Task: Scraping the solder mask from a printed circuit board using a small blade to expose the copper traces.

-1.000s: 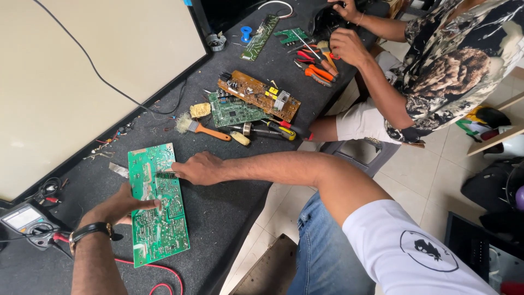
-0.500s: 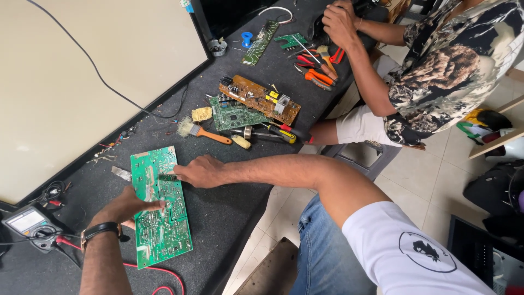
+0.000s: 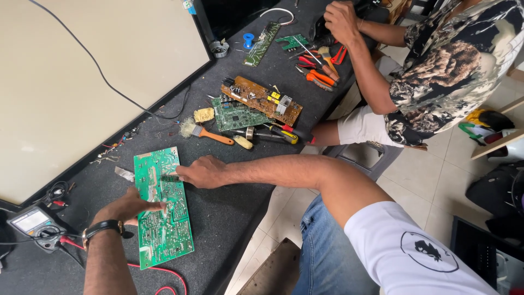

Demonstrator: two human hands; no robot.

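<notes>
A green circuit board (image 3: 164,229) lies on the dark bench top (image 3: 229,213) in front of me. My left hand (image 3: 128,206), with a black watch on the wrist, presses on the board's left edge, fingers laid across it. My right hand (image 3: 203,171) reaches in from the right and pinches a small dark tool (image 3: 170,178), whose tip touches the board's upper part.
A multimeter (image 3: 31,221) with red leads (image 3: 158,271) sits at the left. A big white panel (image 3: 82,76) fills the back left. Beyond the board lie a brush (image 3: 206,133), a brown board (image 3: 262,99), a small green board (image 3: 234,114) and screwdrivers (image 3: 275,134). Another person's hand (image 3: 341,19) works over orange pliers (image 3: 319,77).
My hands stay on the green board, almost still. The other person's hands have drawn together at the bench's far end.
</notes>
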